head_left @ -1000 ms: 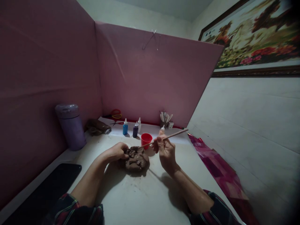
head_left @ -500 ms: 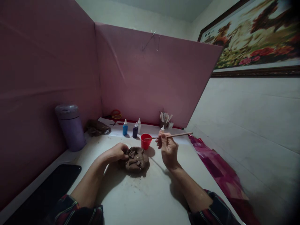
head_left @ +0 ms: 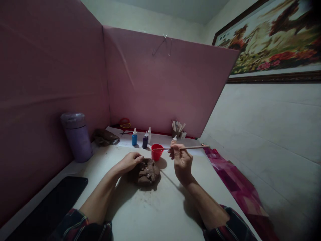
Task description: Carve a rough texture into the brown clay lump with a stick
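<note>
A brown lump of clay (head_left: 148,173) with an uneven, folded top lies on the white table. My left hand (head_left: 130,162) grips its upper left edge, the fingers bent over the rim and partly hidden. In my right hand (head_left: 182,162) a thin wooden stick (head_left: 194,147) is pinched between thumb and fingers, held nearly level. Its narrow left end crosses the mouth of a red cup (head_left: 157,154) just behind the clay; whether it touches the cup I cannot tell, and the tip is too small to make out.
Blue (head_left: 134,138), dark purple (head_left: 145,140) and white bottles stand behind the cup. A pale bottle (head_left: 174,140) is beyond my right hand, near a holder of tools (head_left: 177,129). At left are a purple tumbler (head_left: 77,139), a bagged brown lump (head_left: 104,137), scissors (head_left: 125,124) and a black tablet-like slab (head_left: 50,207).
My left hand has shifted right and up onto the clay's top edge, and the clay looks slightly turned. The stick in my right hand has tipped closer to level.
</note>
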Action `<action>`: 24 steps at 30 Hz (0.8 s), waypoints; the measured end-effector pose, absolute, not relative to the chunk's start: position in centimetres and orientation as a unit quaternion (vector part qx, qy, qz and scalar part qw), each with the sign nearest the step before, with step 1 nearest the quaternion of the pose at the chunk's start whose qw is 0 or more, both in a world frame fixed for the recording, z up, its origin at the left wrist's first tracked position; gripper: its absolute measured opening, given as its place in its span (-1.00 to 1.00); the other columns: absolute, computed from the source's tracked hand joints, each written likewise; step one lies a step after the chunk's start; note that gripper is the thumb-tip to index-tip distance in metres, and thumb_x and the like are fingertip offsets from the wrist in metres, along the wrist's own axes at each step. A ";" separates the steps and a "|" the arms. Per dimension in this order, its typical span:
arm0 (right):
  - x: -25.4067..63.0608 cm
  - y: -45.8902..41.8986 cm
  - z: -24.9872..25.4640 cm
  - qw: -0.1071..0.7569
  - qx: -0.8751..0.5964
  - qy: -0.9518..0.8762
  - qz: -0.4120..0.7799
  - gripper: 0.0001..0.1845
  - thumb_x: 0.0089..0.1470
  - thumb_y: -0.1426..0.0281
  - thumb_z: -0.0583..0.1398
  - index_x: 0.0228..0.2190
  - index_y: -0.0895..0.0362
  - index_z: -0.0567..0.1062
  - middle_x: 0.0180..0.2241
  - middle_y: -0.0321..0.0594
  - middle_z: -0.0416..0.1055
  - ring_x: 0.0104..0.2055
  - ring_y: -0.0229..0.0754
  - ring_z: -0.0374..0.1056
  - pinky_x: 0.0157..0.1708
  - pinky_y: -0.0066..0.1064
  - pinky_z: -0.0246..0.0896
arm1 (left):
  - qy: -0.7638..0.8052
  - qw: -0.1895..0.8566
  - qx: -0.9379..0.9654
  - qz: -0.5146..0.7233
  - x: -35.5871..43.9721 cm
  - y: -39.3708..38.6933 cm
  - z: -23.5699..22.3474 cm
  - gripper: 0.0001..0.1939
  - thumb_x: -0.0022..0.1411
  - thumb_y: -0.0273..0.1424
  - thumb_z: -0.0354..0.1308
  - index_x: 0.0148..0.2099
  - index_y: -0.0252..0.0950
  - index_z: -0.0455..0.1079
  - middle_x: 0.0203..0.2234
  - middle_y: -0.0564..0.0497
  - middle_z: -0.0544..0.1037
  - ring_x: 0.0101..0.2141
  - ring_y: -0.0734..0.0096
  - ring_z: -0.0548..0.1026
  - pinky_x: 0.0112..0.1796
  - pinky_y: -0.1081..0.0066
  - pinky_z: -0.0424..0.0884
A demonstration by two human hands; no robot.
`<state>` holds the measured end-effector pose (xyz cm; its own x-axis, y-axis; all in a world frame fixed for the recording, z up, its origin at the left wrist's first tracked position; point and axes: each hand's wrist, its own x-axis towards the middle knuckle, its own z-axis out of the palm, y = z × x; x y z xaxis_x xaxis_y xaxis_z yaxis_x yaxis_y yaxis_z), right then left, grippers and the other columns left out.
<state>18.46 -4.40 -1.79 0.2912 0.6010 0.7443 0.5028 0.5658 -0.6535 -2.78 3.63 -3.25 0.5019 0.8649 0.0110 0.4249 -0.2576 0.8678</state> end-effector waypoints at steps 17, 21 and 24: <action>16.5 -5.6 -1.9 0.569 -0.447 -0.684 0.096 -0.73 0.28 0.32 0.03 -0.41 0.13 0.41 -0.54 -0.29 0.36 -0.54 -0.28 0.29 -0.51 -0.46 0.23 | 0.420 0.492 0.712 0.273 -1.7 3.8 -4.3 -0.80 -0.08 -0.39 0.10 -0.36 -0.38 0.43 -0.56 0.06 0.45 -0.49 0.41 0.34 -0.41 0.43 0.23; 16.3 -5.7 -1.7 0.545 -0.451 -0.699 0.105 -0.72 0.28 0.32 0.03 -0.44 0.12 0.39 -0.56 -0.30 0.34 -0.56 -0.29 0.27 -0.52 -0.47 0.21 | 0.423 0.494 0.708 0.277 -1.7 3.7 -4.2 -0.80 -0.10 -0.41 0.11 -0.37 -0.39 0.44 -0.54 0.03 0.47 -0.48 0.40 0.36 -0.39 0.42 0.25; 16.5 -6.0 -1.5 0.588 -0.438 -0.676 0.073 -0.73 0.29 0.33 0.02 -0.42 0.12 0.39 -0.53 -0.27 0.37 -0.54 -0.28 0.29 -0.52 -0.46 0.22 | 0.423 0.503 0.703 0.271 -1.6 3.6 -4.2 -0.79 -0.09 -0.39 0.11 -0.36 -0.37 0.44 -0.53 0.03 0.48 -0.47 0.39 0.38 -0.39 0.42 0.25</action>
<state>16.47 -6.03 -1.51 0.0753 0.6780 0.7312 0.5066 0.6056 -0.6137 -1.64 3.60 -4.17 0.4956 0.8675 -0.0435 0.3211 -0.1364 0.9372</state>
